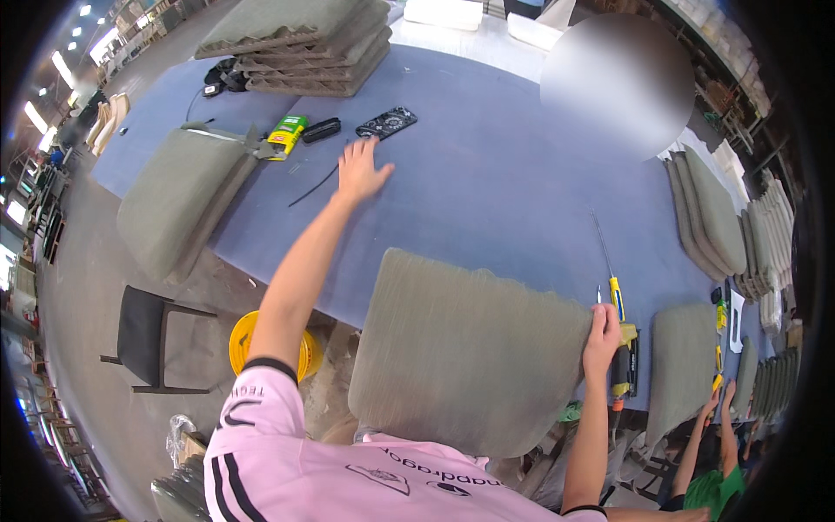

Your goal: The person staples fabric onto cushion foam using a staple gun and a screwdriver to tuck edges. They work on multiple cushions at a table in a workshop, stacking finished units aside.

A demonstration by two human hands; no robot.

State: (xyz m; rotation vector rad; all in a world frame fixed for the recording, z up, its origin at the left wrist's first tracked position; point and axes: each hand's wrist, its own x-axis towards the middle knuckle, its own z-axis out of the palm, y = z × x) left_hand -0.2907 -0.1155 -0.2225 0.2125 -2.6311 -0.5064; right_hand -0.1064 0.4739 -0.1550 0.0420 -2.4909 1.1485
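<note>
My left hand (361,174) reaches over the blue table with fingers stretched out, at the near edge of a dark patterned phone (387,123). Beside it lies a thin black cord (315,186). A grey-green upholstered pad (474,352) rests in front of me, overhanging the table edge. At its right corner my right hand (600,341) is closed; a small pale tip (598,294) shows above the fingers, the rest hidden. Just right of that hand lie a long thin-shafted tool with a yellow handle (617,296) and a yellow-and-black power tool (623,365).
Stacked pads (304,48) stand at the back left, more pads (709,209) at the right. Near the phone are a green-yellow box (288,137) and a black case (322,130). A yellow bucket (245,344) and black chair (143,335) stand left. Another person's hands (718,398) work at right.
</note>
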